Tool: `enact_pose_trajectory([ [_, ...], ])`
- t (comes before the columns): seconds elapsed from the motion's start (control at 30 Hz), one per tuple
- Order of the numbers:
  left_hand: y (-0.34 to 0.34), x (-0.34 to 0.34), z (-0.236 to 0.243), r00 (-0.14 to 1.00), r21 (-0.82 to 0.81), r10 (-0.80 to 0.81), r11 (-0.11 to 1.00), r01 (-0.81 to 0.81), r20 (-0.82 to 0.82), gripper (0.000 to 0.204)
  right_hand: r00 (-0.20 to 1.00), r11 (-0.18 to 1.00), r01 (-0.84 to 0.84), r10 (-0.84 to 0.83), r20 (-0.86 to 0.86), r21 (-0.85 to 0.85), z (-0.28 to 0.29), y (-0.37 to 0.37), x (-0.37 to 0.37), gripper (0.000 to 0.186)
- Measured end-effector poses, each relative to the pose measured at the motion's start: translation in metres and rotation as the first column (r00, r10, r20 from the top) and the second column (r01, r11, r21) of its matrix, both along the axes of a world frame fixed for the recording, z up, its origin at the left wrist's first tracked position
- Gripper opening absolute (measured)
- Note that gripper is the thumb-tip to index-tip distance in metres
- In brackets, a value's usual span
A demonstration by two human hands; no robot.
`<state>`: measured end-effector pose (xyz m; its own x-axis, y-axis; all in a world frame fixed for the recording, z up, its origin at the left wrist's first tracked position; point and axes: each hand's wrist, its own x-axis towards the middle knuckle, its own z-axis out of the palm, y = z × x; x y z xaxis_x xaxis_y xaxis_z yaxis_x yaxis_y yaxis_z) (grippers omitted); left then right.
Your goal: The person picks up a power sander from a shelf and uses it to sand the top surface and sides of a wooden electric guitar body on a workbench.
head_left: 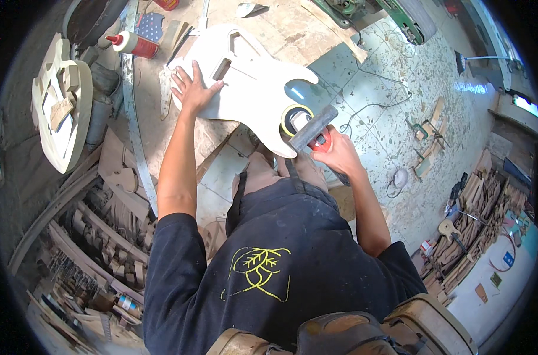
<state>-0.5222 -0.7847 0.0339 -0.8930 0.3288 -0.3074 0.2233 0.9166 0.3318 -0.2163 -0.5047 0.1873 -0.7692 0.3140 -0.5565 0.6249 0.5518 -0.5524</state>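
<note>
A pale, unfinished electric guitar body (254, 89) with cut-out cavities lies on the wooden workbench (292, 36), its near end jutting past the bench edge. My left hand (193, 90) rests flat on its left side, fingers spread and thumb stretched out. My right hand (341, 155) is wrapped round a red-and-black handheld power sander (322, 141). The sander's round, yellow-rimmed disc (288, 119) meets or overlaps the guitar's lower right horn; exact contact cannot be made out. A grey bar (314, 128) crosses the front of the tool, covering part of it.
Another guitar body (82, 115) with wood pieces on it stands at the left. A red-capped glue bottle (134, 45) lies on the bench. A cable (363, 109) trails over the tiled floor near some clamps (421, 131). Wood offcuts (118, 228) fill the lower left; more wood is stacked at right.
</note>
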Motion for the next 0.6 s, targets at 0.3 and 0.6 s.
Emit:
enact_pose_trajectory([
  [0.3,-0.001,0.001,0.001,1.0,0.01,0.003,1.0,-0.003,0.007,0.125,1.0,1.0,-0.016,0.017,0.022,-0.012,-0.002,-0.001,0.001,0.064],
  [0.6,0.001,0.0,0.001,1.0,0.007,-0.002,1.0,0.002,0.004,0.125,0.998,0.998,-0.057,0.056,0.021,0.035,-0.01,0.006,-0.017,0.065],
])
